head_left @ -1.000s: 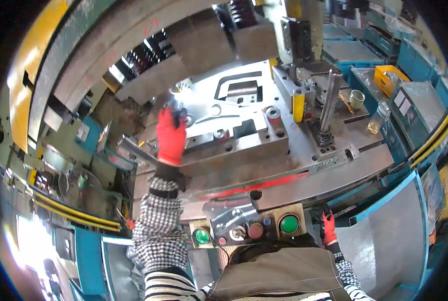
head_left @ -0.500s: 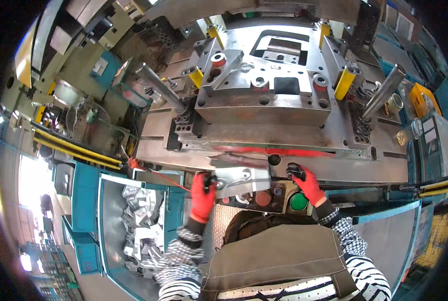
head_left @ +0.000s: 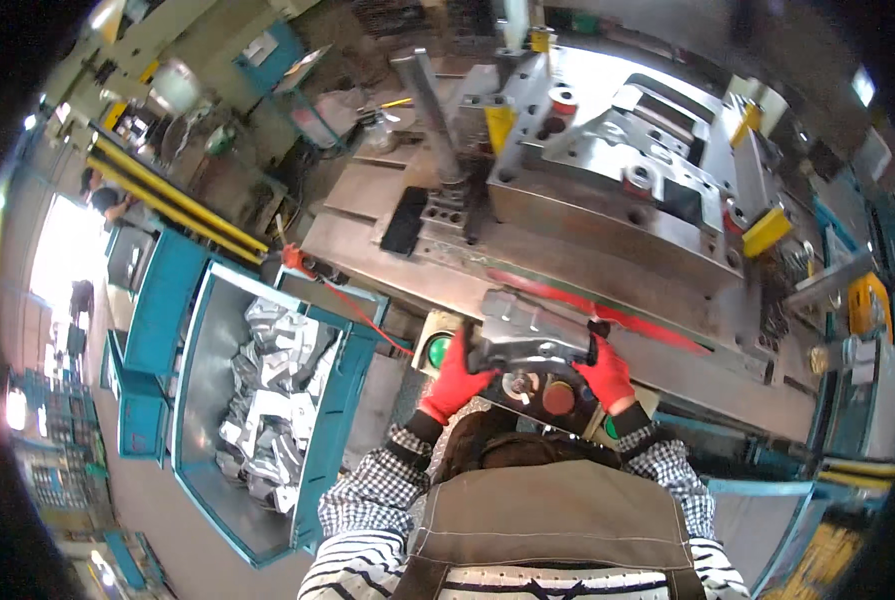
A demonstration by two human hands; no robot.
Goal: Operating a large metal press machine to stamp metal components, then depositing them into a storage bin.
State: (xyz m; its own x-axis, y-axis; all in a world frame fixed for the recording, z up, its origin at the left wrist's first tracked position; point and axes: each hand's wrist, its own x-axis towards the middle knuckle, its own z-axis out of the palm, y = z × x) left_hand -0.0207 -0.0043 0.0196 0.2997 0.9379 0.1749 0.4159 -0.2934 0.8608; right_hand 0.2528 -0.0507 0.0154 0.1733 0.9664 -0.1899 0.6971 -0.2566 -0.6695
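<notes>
**Both gloved hands held stamped metal part in front of press**

Far left: teal bin (head_left: pixel 339 400) sat beside the person, loaded with a pile of stamped metal parts (head_left: pixel 267 400) of like kind. Red cable (head_left: pixel 352 305) ran from the bin's top corner toward the control panel.

Centre: left hand (head_left: pixel 454 378), red glove, grip closed on the left end of the grey stamped metal part (head_left: pixel 532 335). Part was held level, just above the control panel, close to the person's chest. Green push button (head_left: pixel 439 350) showed just left of the left hand; red button (head_left: pixel 558 397) under the part.

Right hand (head_left: pixel 604 372), red glove, grip closed on the part's right end.

Behind and right: press die (head_left: pixel 617 200), big steel block with yellow blocks (head_left: pixel 767 232) at its corners, on the press surface (head_left: pixel 367 225). Part was well clear of the die.
</notes>
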